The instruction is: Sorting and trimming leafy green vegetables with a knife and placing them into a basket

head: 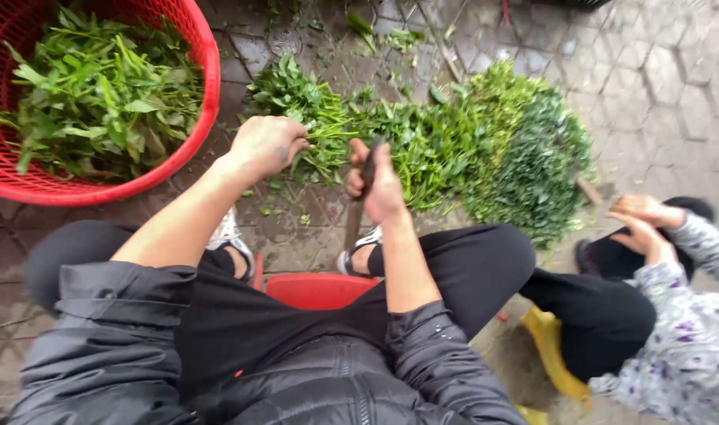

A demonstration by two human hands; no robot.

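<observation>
My left hand (265,145) is closed around a bunch of green leafy stems (320,130) lying on the paved ground. My right hand (375,185) grips the dark handle of a knife (367,167) just right of that bunch; the blade is mostly hidden behind the hand. A long pile of cut and uncut greens (493,149) spreads to the right of both hands. I sit on a low red stool (316,290) with my feet in sandals under the hands.
A red plastic basket (206,94) full of leafy greens stands at the upper left. Another person in a patterned sleeve (694,330) crouches at the right on a yellow stool (552,350), hands together near the pile. The ground is wet paving stones.
</observation>
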